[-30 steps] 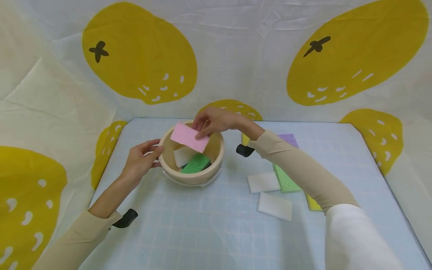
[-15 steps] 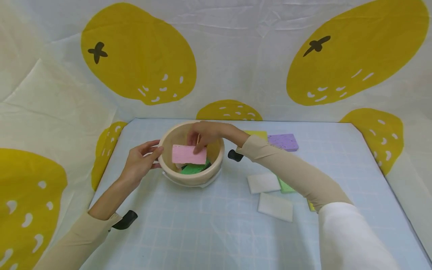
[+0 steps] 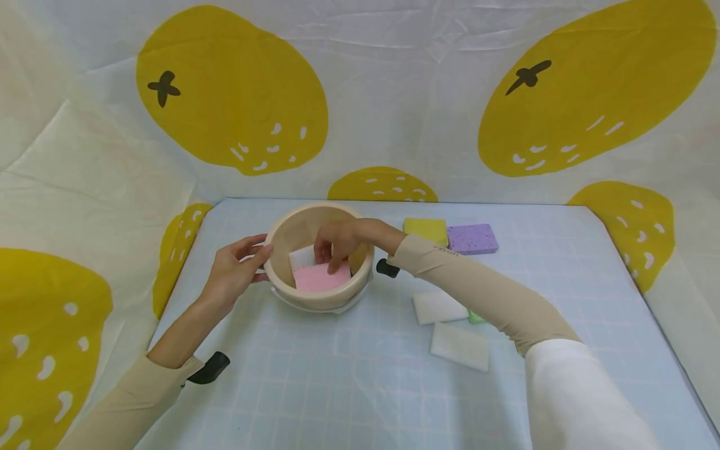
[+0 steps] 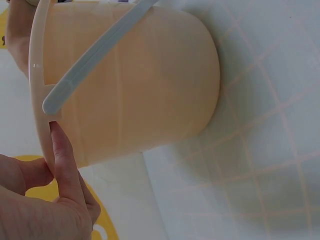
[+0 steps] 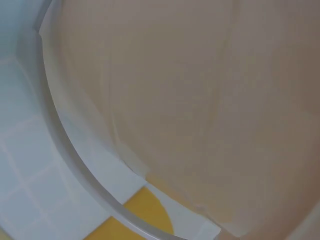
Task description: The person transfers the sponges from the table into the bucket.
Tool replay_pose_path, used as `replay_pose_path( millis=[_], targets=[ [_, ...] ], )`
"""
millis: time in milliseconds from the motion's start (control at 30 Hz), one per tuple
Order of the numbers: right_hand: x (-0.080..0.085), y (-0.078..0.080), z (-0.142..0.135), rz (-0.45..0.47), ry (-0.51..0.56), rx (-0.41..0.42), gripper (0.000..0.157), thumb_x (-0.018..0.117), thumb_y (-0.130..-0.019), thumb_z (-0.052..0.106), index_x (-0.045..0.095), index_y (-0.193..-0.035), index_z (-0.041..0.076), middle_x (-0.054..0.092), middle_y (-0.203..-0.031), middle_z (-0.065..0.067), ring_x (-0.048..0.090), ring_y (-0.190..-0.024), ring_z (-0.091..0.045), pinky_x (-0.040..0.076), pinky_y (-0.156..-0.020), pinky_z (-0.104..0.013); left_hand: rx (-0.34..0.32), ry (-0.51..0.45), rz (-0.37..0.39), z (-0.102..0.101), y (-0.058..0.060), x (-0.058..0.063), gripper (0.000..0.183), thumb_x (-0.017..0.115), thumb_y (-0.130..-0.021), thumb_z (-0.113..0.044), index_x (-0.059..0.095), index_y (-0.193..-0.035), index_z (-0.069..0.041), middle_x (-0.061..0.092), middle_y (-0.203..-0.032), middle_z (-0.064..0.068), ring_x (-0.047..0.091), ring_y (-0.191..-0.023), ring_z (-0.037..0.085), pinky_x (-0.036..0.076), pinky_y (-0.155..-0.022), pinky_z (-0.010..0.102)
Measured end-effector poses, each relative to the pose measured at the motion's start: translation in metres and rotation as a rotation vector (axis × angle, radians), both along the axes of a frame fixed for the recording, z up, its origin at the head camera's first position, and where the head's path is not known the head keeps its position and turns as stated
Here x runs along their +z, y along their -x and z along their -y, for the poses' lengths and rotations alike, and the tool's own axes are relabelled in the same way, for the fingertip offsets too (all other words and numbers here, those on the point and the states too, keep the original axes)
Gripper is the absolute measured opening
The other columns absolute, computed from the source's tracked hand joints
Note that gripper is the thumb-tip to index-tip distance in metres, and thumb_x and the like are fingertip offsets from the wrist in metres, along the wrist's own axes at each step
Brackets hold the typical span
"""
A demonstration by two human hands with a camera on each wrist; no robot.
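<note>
A cream bucket (image 3: 315, 300) stands on the table towards the back left. My left hand (image 3: 239, 265) grips its rim at the left side. In the left wrist view, thumb and fingers pinch the rim just below where the grey handle (image 4: 95, 57) joins. My right hand (image 3: 340, 244) reaches down inside the bucket and holds a pink sponge (image 3: 320, 279) by its upper edge, thumb on its face. A white sponge (image 3: 302, 257) shows behind the pink one. In the right wrist view the bucket's outer wall (image 5: 165, 100) fills most of the picture, and the hand is hidden.
Right of the bucket lie a yellow sponge (image 3: 425, 230) and a purple sponge (image 3: 472, 239). Nearer are two white sponges (image 3: 440, 307) and a green sponge (image 3: 475, 317), mostly hidden under the right sleeve. A fruit-printed sheet (image 3: 405, 100) rises behind the table.
My right hand has lowered the pink sponge into the bucket, where it now covers the green sponge seen inside earlier. My left hand has stayed at the rim.
</note>
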State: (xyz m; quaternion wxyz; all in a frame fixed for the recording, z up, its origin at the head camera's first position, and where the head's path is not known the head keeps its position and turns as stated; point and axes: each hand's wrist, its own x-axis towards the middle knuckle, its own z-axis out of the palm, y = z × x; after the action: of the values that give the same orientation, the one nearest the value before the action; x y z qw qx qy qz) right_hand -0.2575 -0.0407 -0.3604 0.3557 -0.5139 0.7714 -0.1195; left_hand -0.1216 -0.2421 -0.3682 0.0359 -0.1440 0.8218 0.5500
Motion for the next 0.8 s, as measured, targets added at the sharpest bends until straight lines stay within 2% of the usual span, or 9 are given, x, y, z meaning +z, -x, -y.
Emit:
replay_pose_path(
  millis=[167,300,500,600,800],
  targets=[
    [-0.001,-0.003,-0.002,0.03,-0.018,-0.019,0.023,0.068,-0.087,0.009,0.069,-0.11,0.005,0.064,-0.098,-0.006,0.053,-0.09,-0.014,0.046,-0.082,-0.021,-0.005,-0.014,-0.019,0.0,0.0,-0.001,0.054,0.06,-0.092,-0.034,0.048,-0.138,-0.009,0.053,-0.123,0.016,0.065,-0.08,0.01,0.057,-0.072,0.026],
    [-0.002,-0.004,-0.003,0.007,-0.035,-0.015,0.024,0.064,-0.089,0.007,0.068,-0.113,0.005,0.065,-0.105,-0.006,0.053,-0.094,-0.014,0.045,-0.087,-0.022,-0.003,-0.006,-0.014,0.0,0.0,-0.001,0.054,0.06,-0.092,-0.035,0.048,-0.139,-0.01,0.053,-0.123,0.017,0.065,-0.081,0.011,0.056,-0.072,0.026],
    [-0.001,-0.007,-0.006,-0.007,-0.06,-0.064,0.026,0.062,-0.092,0.012,0.064,-0.117,0.006,0.061,-0.11,-0.006,0.05,-0.098,-0.015,0.043,-0.089,-0.023,0.014,0.018,0.015,-0.002,0.0,0.0,0.055,0.06,-0.092,-0.037,0.048,-0.139,-0.01,0.053,-0.125,0.016,0.065,-0.083,0.013,0.056,-0.071,0.025],
    [0.001,-0.007,-0.007,-0.025,-0.034,-0.075,0.025,0.06,-0.093,0.015,0.062,-0.116,0.006,0.059,-0.107,-0.003,0.049,-0.099,-0.016,0.043,-0.09,-0.023,0.021,0.023,0.025,-0.003,0.001,0.0,0.054,0.06,-0.093,-0.036,0.048,-0.139,-0.011,0.053,-0.125,0.015,0.065,-0.084,0.014,0.056,-0.071,0.025],
    [0.006,-0.001,-0.013,-0.048,0.112,-0.05,0.022,0.059,-0.094,0.014,0.061,-0.111,0.001,0.059,-0.103,-0.006,0.051,-0.097,-0.018,0.045,-0.088,-0.022,0.023,0.035,0.032,-0.003,0.002,0.0,0.053,0.059,-0.093,-0.035,0.047,-0.14,-0.012,0.053,-0.126,0.014,0.064,-0.086,0.015,0.056,-0.071,0.025]
  ],
)
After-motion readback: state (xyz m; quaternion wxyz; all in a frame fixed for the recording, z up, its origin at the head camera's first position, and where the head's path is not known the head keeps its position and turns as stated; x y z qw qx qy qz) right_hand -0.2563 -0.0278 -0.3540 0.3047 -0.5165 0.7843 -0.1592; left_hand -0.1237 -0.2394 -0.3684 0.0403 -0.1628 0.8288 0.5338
